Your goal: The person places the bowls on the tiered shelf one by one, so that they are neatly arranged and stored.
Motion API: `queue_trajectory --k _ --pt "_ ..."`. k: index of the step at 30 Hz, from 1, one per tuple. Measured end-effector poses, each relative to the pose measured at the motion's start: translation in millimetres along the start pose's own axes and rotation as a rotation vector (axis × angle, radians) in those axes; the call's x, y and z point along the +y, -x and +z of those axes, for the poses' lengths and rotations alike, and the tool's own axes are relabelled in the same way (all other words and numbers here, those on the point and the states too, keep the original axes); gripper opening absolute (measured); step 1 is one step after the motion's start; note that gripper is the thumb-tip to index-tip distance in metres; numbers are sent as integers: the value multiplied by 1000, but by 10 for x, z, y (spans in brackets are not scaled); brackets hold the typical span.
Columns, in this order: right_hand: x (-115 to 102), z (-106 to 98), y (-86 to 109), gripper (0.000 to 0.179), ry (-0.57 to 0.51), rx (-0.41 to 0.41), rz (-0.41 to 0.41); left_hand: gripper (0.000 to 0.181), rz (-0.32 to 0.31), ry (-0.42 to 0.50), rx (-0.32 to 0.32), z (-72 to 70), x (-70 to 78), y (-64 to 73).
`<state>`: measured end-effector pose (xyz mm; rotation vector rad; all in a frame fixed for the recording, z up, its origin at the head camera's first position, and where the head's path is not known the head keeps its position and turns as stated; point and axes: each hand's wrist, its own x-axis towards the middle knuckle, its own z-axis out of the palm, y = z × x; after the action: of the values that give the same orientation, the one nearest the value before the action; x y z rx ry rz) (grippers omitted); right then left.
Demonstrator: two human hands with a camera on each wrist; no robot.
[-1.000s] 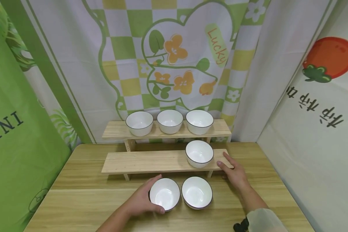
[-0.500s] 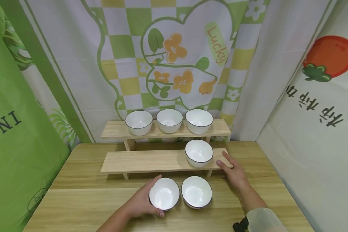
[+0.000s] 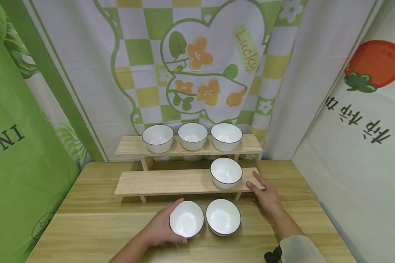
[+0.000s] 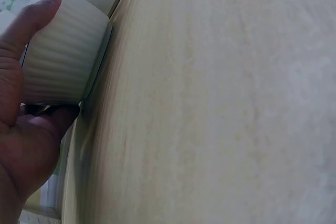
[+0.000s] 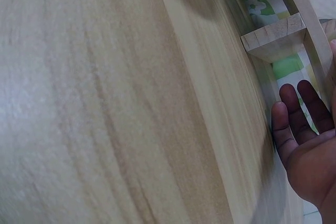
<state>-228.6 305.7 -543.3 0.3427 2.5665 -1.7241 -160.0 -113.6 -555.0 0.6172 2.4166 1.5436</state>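
My left hand (image 3: 162, 227) grips a white, dark-rimmed bowl (image 3: 187, 219) from its left side, thumb at the near edge and fingers at the far edge. In the left wrist view this bowl (image 4: 65, 51) has ribbed walls; whether another sits beneath it I cannot tell. Close on its right stands a similar bowl (image 3: 223, 216). My right hand (image 3: 268, 195) rests on the right end of the lower wooden shelf (image 3: 171, 182), thumb and index finger on the board. In the right wrist view its other fingers (image 5: 298, 111) hang loosely below. One bowl (image 3: 226, 173) stands on that shelf.
Behind, a higher wooden shelf (image 3: 131, 146) carries three white bowls, among them the middle bowl (image 3: 192, 136). Both shelves stand on a wooden table (image 3: 95, 219). Printed curtains (image 3: 197, 54) enclose the back and sides.
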Motion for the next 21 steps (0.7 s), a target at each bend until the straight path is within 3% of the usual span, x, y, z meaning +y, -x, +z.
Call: queue_trajectory --k 8,21 --pt "-6 2 5 88 -17 0 -4 128 1 -26 15 -51 25 -52" --pt "13 10 -13 86 -17 6 -17 128 0 -59 84 -118 246 -124"
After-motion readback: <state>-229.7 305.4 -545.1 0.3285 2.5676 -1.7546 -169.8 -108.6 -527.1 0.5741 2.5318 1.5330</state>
